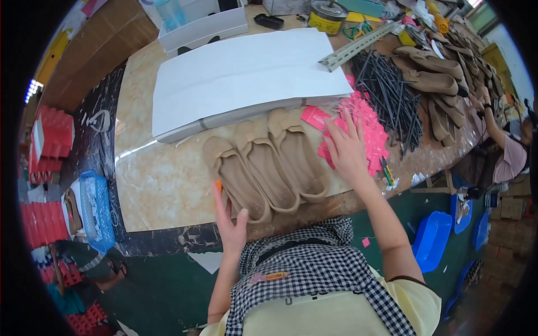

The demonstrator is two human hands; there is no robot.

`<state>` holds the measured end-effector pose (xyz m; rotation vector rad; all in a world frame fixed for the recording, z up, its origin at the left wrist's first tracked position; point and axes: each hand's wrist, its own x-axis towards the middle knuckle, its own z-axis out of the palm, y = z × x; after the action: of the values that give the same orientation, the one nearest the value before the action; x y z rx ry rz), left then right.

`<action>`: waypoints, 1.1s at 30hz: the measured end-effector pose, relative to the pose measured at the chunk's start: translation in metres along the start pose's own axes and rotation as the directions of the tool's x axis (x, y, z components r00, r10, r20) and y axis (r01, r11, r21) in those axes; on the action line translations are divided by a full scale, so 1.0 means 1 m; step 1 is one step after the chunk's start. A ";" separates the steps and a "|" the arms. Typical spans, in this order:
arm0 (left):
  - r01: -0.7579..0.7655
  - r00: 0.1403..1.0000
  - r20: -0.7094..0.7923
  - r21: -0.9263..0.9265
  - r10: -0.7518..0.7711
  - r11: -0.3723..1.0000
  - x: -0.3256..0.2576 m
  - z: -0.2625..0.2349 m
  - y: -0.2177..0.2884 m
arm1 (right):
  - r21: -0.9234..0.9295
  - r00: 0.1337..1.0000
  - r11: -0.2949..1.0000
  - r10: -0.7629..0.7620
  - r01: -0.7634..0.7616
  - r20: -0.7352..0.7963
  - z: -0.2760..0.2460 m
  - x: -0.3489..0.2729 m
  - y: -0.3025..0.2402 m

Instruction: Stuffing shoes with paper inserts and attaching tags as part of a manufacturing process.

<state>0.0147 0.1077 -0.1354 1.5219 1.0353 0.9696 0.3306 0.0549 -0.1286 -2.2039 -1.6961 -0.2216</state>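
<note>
Three tan flat shoes lie side by side on the marble worktable, toes toward me. My left hand stands edge-on at the table's near edge, touching the leftmost shoe, fingers straight with an orange-tipped finger up. My right hand rests spread, palm down, on a heap of pink tags just right of the rightmost shoe. Neither hand grips anything.
A thick stack of white sheets lies behind the shoes. Dark rods, a metal rail, a tin and more tan shoes fill the far right. Another person works at right. Blue baskets and red boxes sit on the floor.
</note>
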 end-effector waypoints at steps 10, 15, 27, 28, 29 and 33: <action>-0.301 0.944 0.216 0.870 0.248 0.389 0.270 0.055 0.038 | 0.434 0.798 0.751 0.198 -0.497 0.570 -0.043 -0.034 -0.049; -0.213 0.940 0.097 0.915 0.326 0.343 0.295 0.069 -0.028 | 0.570 0.967 0.786 0.140 -0.239 0.213 -0.030 -0.048 -0.042; -0.277 0.474 0.833 -0.165 0.284 0.947 0.052 0.069 0.111 | 0.488 0.575 -0.651 0.094 -0.582 0.812 -0.033 -0.022 -0.080; -0.413 0.643 0.631 -0.191 0.434 0.890 0.061 0.065 0.090 | 0.413 0.621 -0.726 -0.024 -0.550 0.784 -0.016 -0.039 -0.078; -0.539 0.747 0.364 -0.159 0.556 0.827 0.068 0.061 0.073 | 0.340 0.571 -0.633 -0.201 -0.696 0.796 -0.038 -0.026 -0.097; -0.445 0.875 0.318 0.238 0.364 0.863 0.054 0.053 0.056 | 0.850 0.852 -0.094 -0.150 -0.518 0.502 -0.035 -0.014 -0.058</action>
<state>0.0885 0.1365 -0.0856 2.1283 0.7005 0.8821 0.2748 0.0425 -0.0902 -1.1134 -0.8589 1.3955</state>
